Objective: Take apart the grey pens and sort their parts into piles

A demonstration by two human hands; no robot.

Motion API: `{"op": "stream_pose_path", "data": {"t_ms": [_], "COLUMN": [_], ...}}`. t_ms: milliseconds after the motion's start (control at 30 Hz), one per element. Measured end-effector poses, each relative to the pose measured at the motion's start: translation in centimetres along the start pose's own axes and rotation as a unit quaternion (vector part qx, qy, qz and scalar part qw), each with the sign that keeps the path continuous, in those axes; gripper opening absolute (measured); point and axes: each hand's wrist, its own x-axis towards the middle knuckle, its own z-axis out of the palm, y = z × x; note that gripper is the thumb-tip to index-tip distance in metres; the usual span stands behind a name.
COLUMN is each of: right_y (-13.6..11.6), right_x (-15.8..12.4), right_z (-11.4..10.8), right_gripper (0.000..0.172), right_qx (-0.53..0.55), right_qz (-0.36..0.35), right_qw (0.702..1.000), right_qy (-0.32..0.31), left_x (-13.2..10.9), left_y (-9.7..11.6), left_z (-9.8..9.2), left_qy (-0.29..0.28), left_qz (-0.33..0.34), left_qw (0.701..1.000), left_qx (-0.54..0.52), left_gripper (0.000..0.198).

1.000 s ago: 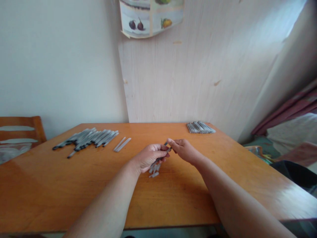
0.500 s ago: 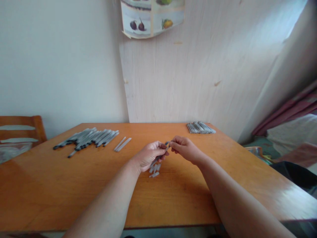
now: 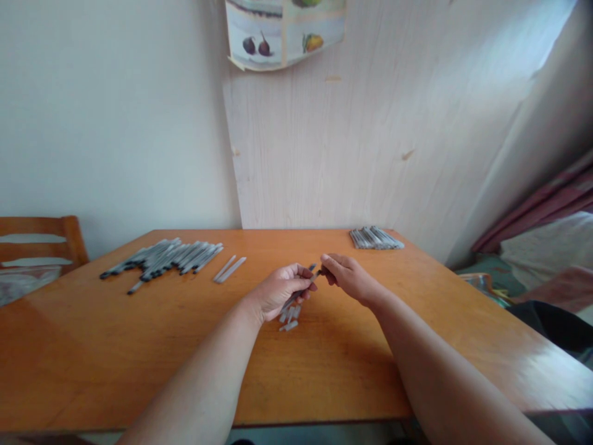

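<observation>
My left hand point(image 3: 288, 289) is closed around slim grey pen-like sticks point(image 3: 291, 300), which slant up to the right. Their upper ends poke out past my thumb. Just right of those ends is my right hand point(image 3: 343, 272), its fingers pinched together. A small dark bit shows at its fingertips, too small to name. Under my left hand, several short translucent plastic pieces point(image 3: 291, 314) lie loose on the table. Two longer translucent tubes point(image 3: 230, 270) rest on the tabletop to the left of my hands.
On the wooden table point(image 3: 324, 377), a spread pile of translucent pens with dark ends point(image 3: 162, 256) lies at the left. A neat stack of similar sticks point(image 3: 375, 238) is at the back right. A wooden chair point(image 3: 74, 241) stands left; a black container point(image 3: 551, 324) is at the right edge.
My right hand has drawn slightly right, away from the stick ends, and its fingers have curled in more. A small dark bit now shows at its fingertips. My left hand stays put.
</observation>
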Motion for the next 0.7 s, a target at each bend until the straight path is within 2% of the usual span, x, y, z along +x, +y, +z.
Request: {"op": "stream_pose_path", "data": {"t_ms": [200,533,700], "right_y": [-0.31,0.35,0.03], "right_x": [-0.26,0.12,-0.06], "right_z": [-0.02,0.37,0.22], "right_gripper": [0.028,0.044,0.040], "right_qx": [-0.004,-0.053,-0.030], "right_qz": [0.009,-0.013,0.004], "right_qw": [1.000,0.998,0.999], "right_qy": [-0.027,-0.028,-0.034], "left_x": [0.06,-0.14,-0.02], "left_y": [-0.08,-0.01,-0.06], "left_z": [-0.02,0.30,0.21], "left_qy": [-0.008,-0.017,-0.007], "left_qz": [0.005,-0.003,0.000], "left_qw": [1.000,0.999,1.000], "left_qx": [-0.004,0.027,0.003], "left_gripper": [0.026,0.023,0.025]}}
